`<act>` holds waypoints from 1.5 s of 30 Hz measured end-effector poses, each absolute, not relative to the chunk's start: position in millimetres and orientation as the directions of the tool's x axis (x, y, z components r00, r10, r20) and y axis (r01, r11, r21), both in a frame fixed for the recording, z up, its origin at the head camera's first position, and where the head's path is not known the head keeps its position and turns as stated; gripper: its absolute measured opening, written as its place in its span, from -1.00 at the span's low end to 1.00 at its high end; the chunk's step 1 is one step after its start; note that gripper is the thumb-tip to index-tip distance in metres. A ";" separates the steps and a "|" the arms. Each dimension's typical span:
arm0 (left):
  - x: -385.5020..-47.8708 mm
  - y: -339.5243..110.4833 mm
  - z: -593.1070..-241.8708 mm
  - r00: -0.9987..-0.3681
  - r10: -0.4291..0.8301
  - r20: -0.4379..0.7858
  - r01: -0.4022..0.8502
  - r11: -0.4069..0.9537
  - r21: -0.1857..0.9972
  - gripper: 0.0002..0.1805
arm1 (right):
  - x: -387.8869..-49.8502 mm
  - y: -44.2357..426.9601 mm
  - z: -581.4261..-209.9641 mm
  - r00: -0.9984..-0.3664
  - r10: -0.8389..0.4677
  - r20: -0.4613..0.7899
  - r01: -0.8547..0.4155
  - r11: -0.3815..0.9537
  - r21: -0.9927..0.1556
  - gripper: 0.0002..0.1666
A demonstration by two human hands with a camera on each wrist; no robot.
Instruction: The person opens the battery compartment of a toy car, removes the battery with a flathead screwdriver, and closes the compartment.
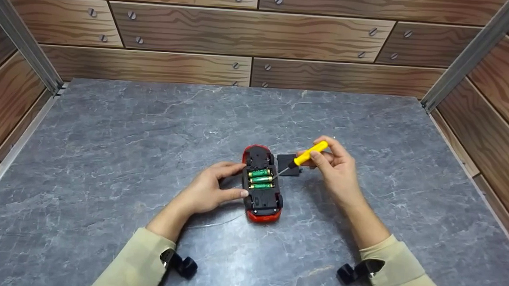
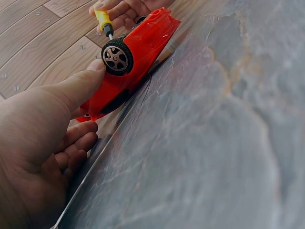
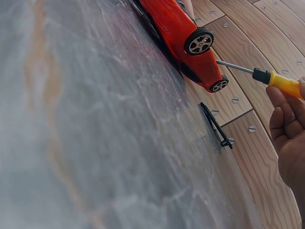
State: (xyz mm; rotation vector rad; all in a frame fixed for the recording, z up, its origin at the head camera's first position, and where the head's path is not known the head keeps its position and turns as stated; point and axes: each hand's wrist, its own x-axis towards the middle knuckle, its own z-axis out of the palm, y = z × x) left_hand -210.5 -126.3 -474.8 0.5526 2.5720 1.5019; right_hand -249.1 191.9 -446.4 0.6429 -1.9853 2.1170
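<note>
A red toy car (image 1: 262, 217) lies upside down on the table, its black underside facing up. Several green batteries (image 1: 261, 179) sit side by side in its uncovered compartment. At the car's left side, my left hand (image 1: 206, 188) holds it with thumb and forefinger; the thumb (image 2: 86, 78) touches beside a wheel (image 2: 116, 57). My right hand (image 1: 338, 173) grips a small screwdriver with a yellow handle (image 1: 310, 153). The screwdriver's metal shaft (image 3: 236, 67) slants down to the right end of the middle battery. Whether the tip touches the battery, I cannot tell.
A black battery cover (image 1: 289, 165) lies on the table just right of the car, partly under the screwdriver. The grey marbled table (image 1: 151, 124) is bordered by wood-patterned panels (image 1: 251, 34) and metal posts (image 1: 459, 53). Black wrist mounts (image 1: 182, 265) sit at both cuffs.
</note>
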 end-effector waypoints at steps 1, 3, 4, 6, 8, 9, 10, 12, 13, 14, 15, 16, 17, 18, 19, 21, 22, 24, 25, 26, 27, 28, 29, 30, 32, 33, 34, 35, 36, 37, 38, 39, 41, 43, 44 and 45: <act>-210.5 -126.2 -475.0 -0.928 0.364 0.086 0.253 0.442 0.861 -0.19 | -249.0 191.9 -446.4 -0.895 -0.164 0.415 -0.404 -0.097 -0.909 -0.76; -210.4 -126.0 -474.9 -0.928 0.364 0.084 0.251 0.442 0.861 -0.19 | -248.7 191.7 -446.5 -0.897 -0.160 0.413 -0.403 -0.092 -0.911 -0.76; -210.5 -126.0 -474.9 -0.928 0.363 0.083 0.250 0.443 0.861 -0.19 | -248.6 191.7 -446.4 -0.896 -0.161 0.414 -0.404 -0.092 -0.910 -0.76; -210.4 -126.0 -474.6 -0.928 0.363 0.081 0.249 0.444 0.861 -0.18 | -248.6 192.0 -446.3 -0.894 -0.164 0.417 -0.407 -0.094 -0.909 -0.76; -210.5 -126.1 -474.6 -0.928 0.364 0.081 0.250 0.447 0.859 -0.18 | -248.6 192.2 -446.0 -0.894 -0.167 0.417 -0.406 -0.093 -0.909 -0.76; -210.5 -126.1 -474.6 -0.928 0.363 0.080 0.249 0.449 0.858 -0.17 | -248.4 192.3 -445.8 -0.894 -0.167 0.415 -0.405 -0.093 -0.910 -0.76; -210.5 -126.2 -474.6 -0.929 0.362 0.079 0.248 0.450 0.858 -0.17 | -248.3 192.2 -445.6 -0.895 -0.166 0.413 -0.403 -0.092 -0.910 -0.76; -210.4 -126.3 -474.4 -0.929 0.362 0.076 0.246 0.450 0.858 -0.17 | -248.1 192.2 -445.3 -0.897 -0.165 0.410 -0.401 -0.086 -0.912 -0.76; -210.4 -126.3 -474.4 -0.929 0.363 0.076 0.246 0.449 0.859 -0.17 | -247.9 192.1 -445.1 -0.898 -0.163 0.408 -0.400 -0.083 -0.913 -0.76; -210.3 -126.3 -474.2 -0.929 0.363 0.076 0.246 0.448 0.860 -0.18 | -247.8 192.1 -445.0 -0.899 -0.162 0.407 -0.399 -0.081 -0.913 -0.76; -210.3 -126.2 -473.9 -0.929 0.363 0.075 0.245 0.448 0.860 -0.18 | -247.7 192.1 -444.9 -0.899 -0.161 0.408 -0.400 -0.079 -0.913 -0.76; -210.3 -126.2 -473.9 -0.928 0.364 0.075 0.245 0.447 0.860 -0.17 | -247.6 192.1 -444.8 -0.898 -0.161 0.409 -0.401 -0.078 -0.913 -0.76; -210.2 -126.2 -473.7 -0.928 0.364 0.075 0.245 0.446 0.861 -0.17 | -247.7 192.1 -444.7 -0.897 -0.162 0.410 -0.403 -0.079 -0.912 -0.76; -210.3 -126.2 -473.8 -0.928 0.365 0.075 0.245 0.447 0.860 -0.17 | -247.7 192.2 -444.7 -0.896 -0.163 0.412 -0.404 -0.081 -0.911 -0.76; -210.3 -126.3 -473.8 -0.928 0.366 0.074 0.245 0.448 0.860 -0.17 | -248.1 192.3 -444.9 -0.895 -0.165 0.415 -0.406 -0.085 -0.910 -0.76; -210.5 -126.3 -473.8 -0.928 0.366 0.071 0.243 0.450 0.859 -0.17 | -248.5 192.5 -445.2 -0.892 -0.168 0.419 -0.409 -0.090 -0.908 -0.76; -210.6 -126.3 -473.8 -0.928 0.366 0.069 0.242 0.451 0.859 -0.17 | -248.7 192.4 -445.3 -0.892 -0.168 0.421 -0.411 -0.092 -0.907 -0.76; -210.6 -126.5 -473.7 -0.928 0.366 0.069 0.241 0.450 0.860 -0.17 | -249.0 192.2 -445.7 -0.892 -0.165 0.422 -0.411 -0.095 -0.907 -0.76; -210.6 -126.5 -473.7 -0.928 0.366 0.068 0.241 0.449 0.860 -0.17 | -249.2 192.1 -446.1 -0.892 -0.163 0.422 -0.412 -0.094 -0.907 -0.76; -210.5 -126.5 -473.6 -0.928 0.365 0.069 0.240 0.448 0.861 -0.17 | -249.2 192.1 -446.2 -0.892 -0.161 0.421 -0.411 -0.093 -0.907 -0.76; -210.5 -126.6 -473.7 -0.928 0.365 0.070 0.240 0.447 0.862 -0.17 | -249.3 192.1 -446.6 -0.893 -0.160 0.421 -0.411 -0.093 -0.907 -0.76; -210.5 -126.6 -473.9 -0.928 0.365 0.070 0.241 0.446 0.862 -0.17 | -249.3 192.1 -446.9 -0.894 -0.158 0.419 -0.409 -0.093 -0.908 -0.76; -210.5 -126.7 -474.1 -0.928 0.365 0.071 0.241 0.445 0.863 -0.18 | -249.4 192.2 -447.3 -0.895 -0.157 0.417 -0.407 -0.094 -0.908 -0.76; -210.6 -126.6 -474.4 -0.928 0.365 0.071 0.241 0.444 0.863 -0.18 | -249.5 192.2 -447.6 -0.896 -0.156 0.417 -0.406 -0.095 -0.909 -0.76; -210.5 -126.7 -474.3 -0.928 0.365 0.074 0.243 0.443 0.863 -0.19 | -249.8 192.5 -447.8 -0.896 -0.158 0.416 -0.405 -0.096 -0.909 -0.77; -210.6 -126.8 -474.3 -0.928 0.366 0.075 0.244 0.443 0.863 -0.18 | -249.8 192.4 -447.9 -0.897 -0.157 0.414 -0.403 -0.096 -0.910 -0.76; -210.5 -126.8 -474.2 -0.927 0.366 0.076 0.245 0.443 0.862 -0.18 | -249.7 192.4 -447.9 -0.897 -0.156 0.413 -0.403 -0.094 -0.910 -0.76; -210.4 -126.9 -474.0 -0.927 0.366 0.076 0.246 0.443 0.862 -0.18 | -249.7 192.3 -447.9 -0.897 -0.155 0.413 -0.403 -0.093 -0.911 -0.76; -210.3 -126.9 -474.0 -0.927 0.366 0.076 0.246 0.444 0.862 -0.18 | -249.5 192.1 -447.7 -0.898 -0.155 0.412 -0.402 -0.092 -0.911 -0.76; -210.3 -127.0 -473.9 -0.927 0.367 0.076 0.246 0.444 0.862 -0.18 | -249.3 191.9 -447.4 -0.898 -0.154 0.411 -0.402 -0.089 -0.911 -0.75; -210.4 -127.0 -473.9 -0.927 0.367 0.076 0.246 0.444 0.862 -0.18 | -249.1 191.6 -447.2 -0.900 -0.152 0.410 -0.401 -0.085 -0.912 -0.75; -210.4 -127.1 -473.9 -0.927 0.367 0.074 0.245 0.442 0.863 -0.18 | -248.8 191.5 -446.9 -0.900 -0.150 0.409 -0.401 -0.082 -0.913 -0.75; -210.4 -127.1 -473.9 -0.927 0.367 0.073 0.244 0.443 0.863 -0.18 | -248.6 191.4 -446.5 -0.901 -0.148 0.408 -0.400 -0.080 -0.913 -0.75; -210.5 -127.1 -473.8 -0.927 0.368 0.075 0.245 0.441 0.863 -0.17 | -248.5 191.5 -446.4 -0.901 -0.149 0.408 -0.400 -0.079 -0.913 -0.75; -210.6 -127.0 -473.8 -0.927 0.368 0.076 0.246 0.440 0.864 -0.18 | -248.7 191.7 -446.4 -0.901 -0.150 0.408 -0.400 -0.079 -0.913 -0.75; -210.7 -126.9 -473.7 -0.926 0.368 0.077 0.247 0.441 0.863 -0.18 | -248.8 191.9 -446.4 -0.899 -0.152 0.410 -0.402 -0.081 -0.912 -0.76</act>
